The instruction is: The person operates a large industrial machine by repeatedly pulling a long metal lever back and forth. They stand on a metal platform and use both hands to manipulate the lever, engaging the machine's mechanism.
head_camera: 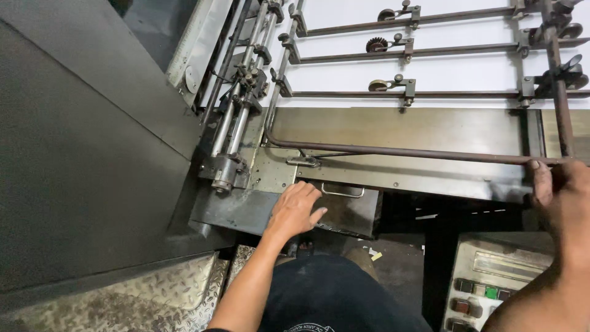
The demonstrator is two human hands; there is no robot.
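My left hand (296, 210) lies flat, fingers together, on the machine's dark metal panel (246, 212), fingertips just below a small metal handle (342, 192). My right hand (562, 197) is wrapped around the long brown rod (399, 150) crossing the steel plate (399, 129). White paper (455, 72) lies beyond, under roller bars (387, 85). A control panel (491, 283) sits near my right forearm.

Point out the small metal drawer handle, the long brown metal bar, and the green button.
small metal drawer handle (342, 192), head view, lower rail
long brown metal bar (399, 151), head view, mid-span
green button (490, 292), head view, top face
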